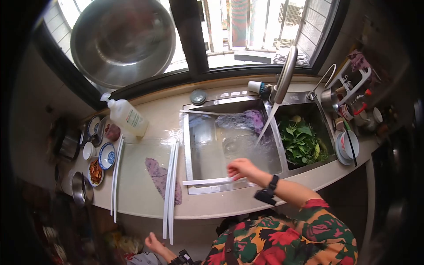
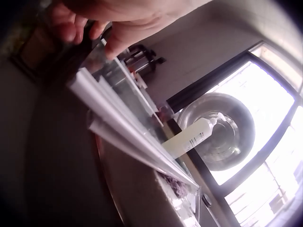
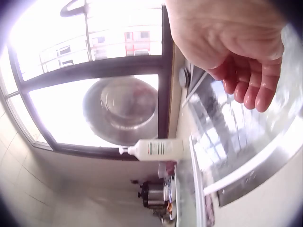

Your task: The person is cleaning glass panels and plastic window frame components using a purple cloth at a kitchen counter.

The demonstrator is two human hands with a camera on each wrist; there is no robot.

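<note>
My right hand (image 1: pixel 244 170) hovers over the front edge of the sink (image 1: pixel 277 152), its wet fingers (image 3: pixel 239 94) loosely bent around nothing. Below it in the basin lies a clear panel (image 1: pixel 205 150) with a white strip (image 1: pixel 207 181) along its front. Water (image 1: pixel 265 126) streams from the tap (image 1: pixel 287 73) into this basin, where a purple cloth (image 1: pixel 252 120) sits at the back. My left hand (image 1: pixel 153 244) hangs in front of the counter, near the ends of several white strips (image 1: pixel 170 203); its fingers (image 2: pixel 68 30) are relaxed and hold nothing.
Another clear panel (image 1: pixel 137 176) lies on the counter, with a purple patterned cloth (image 1: pixel 154 170) at its right side. A pump bottle (image 1: pixel 128 118), bowls (image 1: pixel 107 155) and dishes stand left. Leafy greens (image 1: pixel 302 143) fill the right basin. A large metal basin (image 1: pixel 123 42) leans at the window.
</note>
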